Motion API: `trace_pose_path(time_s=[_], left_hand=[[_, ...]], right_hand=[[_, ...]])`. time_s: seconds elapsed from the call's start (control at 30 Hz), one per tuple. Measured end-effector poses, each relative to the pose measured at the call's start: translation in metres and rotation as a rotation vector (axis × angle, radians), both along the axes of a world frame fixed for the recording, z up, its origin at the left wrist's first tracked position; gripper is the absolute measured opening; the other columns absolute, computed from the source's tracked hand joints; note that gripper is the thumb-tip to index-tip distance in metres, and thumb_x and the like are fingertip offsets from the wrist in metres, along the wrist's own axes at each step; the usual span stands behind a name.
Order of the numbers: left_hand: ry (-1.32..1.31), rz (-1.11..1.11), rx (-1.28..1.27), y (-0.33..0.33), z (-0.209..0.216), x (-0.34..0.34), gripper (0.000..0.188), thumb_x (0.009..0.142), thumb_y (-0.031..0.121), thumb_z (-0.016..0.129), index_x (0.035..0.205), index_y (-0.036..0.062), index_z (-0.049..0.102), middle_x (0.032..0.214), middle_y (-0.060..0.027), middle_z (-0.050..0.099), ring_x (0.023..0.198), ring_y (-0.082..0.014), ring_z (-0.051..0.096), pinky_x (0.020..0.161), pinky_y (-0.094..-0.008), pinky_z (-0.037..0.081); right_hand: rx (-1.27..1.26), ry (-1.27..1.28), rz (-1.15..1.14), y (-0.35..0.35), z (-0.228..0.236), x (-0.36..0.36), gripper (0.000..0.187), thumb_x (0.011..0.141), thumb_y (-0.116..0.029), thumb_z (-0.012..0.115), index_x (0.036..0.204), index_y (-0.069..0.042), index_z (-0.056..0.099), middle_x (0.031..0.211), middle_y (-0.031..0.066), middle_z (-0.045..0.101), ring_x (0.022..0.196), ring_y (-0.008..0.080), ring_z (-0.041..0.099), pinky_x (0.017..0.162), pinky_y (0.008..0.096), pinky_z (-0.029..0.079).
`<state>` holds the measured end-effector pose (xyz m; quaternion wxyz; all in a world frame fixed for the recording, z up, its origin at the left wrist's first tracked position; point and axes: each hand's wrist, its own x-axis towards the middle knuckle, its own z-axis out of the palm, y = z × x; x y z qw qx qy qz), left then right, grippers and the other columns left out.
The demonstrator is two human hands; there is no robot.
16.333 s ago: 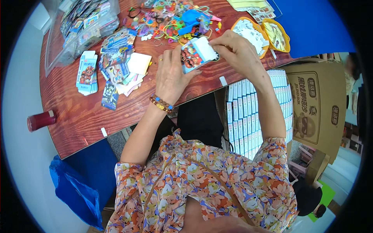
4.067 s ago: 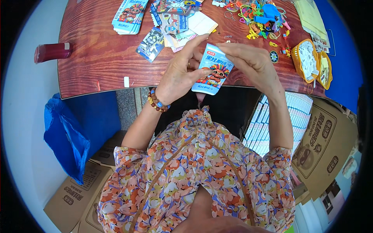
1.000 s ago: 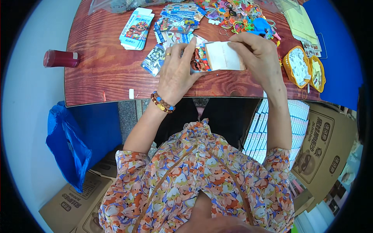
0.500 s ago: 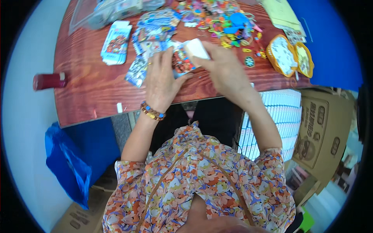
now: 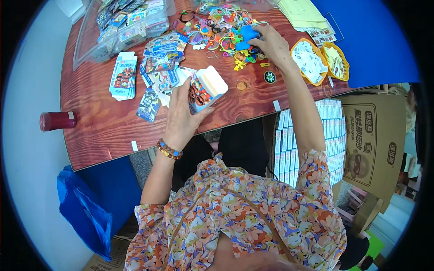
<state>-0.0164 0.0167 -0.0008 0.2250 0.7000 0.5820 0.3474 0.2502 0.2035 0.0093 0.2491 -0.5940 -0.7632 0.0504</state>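
Note:
My left hand (image 5: 180, 115) holds a small printed carton (image 5: 201, 92) tilted on the table, thumb along its near side and fingers on its left. The carton's white top flap (image 5: 214, 80) stands open. Farther off, my right hand (image 5: 275, 49) reaches into a heap of colourful small trinkets (image 5: 226, 28). Its thumb and fingers close on the edge of a flat blue plastic piece (image 5: 247, 38), whose exact kind I cannot make out. Left of the carton lie loose printed packets (image 5: 165, 58) and a darker picture card or packet (image 5: 149, 105).
A stack of flat cartons (image 5: 123, 76) lies left, below a clear bin (image 5: 101, 53) of packets. Yellow trays (image 5: 322, 81) with paper slips and pale yellow papers (image 5: 302, 16) are at right. A red cylinder (image 5: 58, 121) is at the left edge. Boxed rows (image 5: 309, 140) fill a brown carton (image 5: 379, 135).
My right hand has left the carton and moved away to the blue piece in the trinket heap. My left hand still holds the carton, its flap now standing open. The view has shifted.

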Motion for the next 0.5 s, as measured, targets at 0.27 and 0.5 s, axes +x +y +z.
trace_pose_path(time_s=[0.27,0.5], left_hand=[[0.095,0.047,0.005,0.011,0.004,0.008,0.087,0.068,0.019,0.088,0.139,-0.0007,0.042,0.117,-0.0193,0.053,0.107,-0.0368,0.056,0.091,-0.0449,0.048],[0.15,0.011,0.06,0.023,-0.001,0.024,0.084,0.067,0.024,0.088,0.135,0.0016,0.045,0.114,-0.0183,0.054,0.102,-0.0377,0.056,0.086,-0.045,0.051]], right_hand=[[0.01,0.523,0.17,-0.007,0.008,0.022,0.013,0.09,-0.006,0.064,0.102,-0.003,0.068,0.08,-0.0004,0.063,0.067,0.0053,0.057,0.057,0.0226,0.045],[-0.445,0.708,0.427,-0.075,0.046,-0.024,0.012,0.091,-0.005,0.062,0.102,-0.003,0.066,0.075,-0.0009,0.064,0.059,0.003,0.057,0.05,0.0189,0.042]])
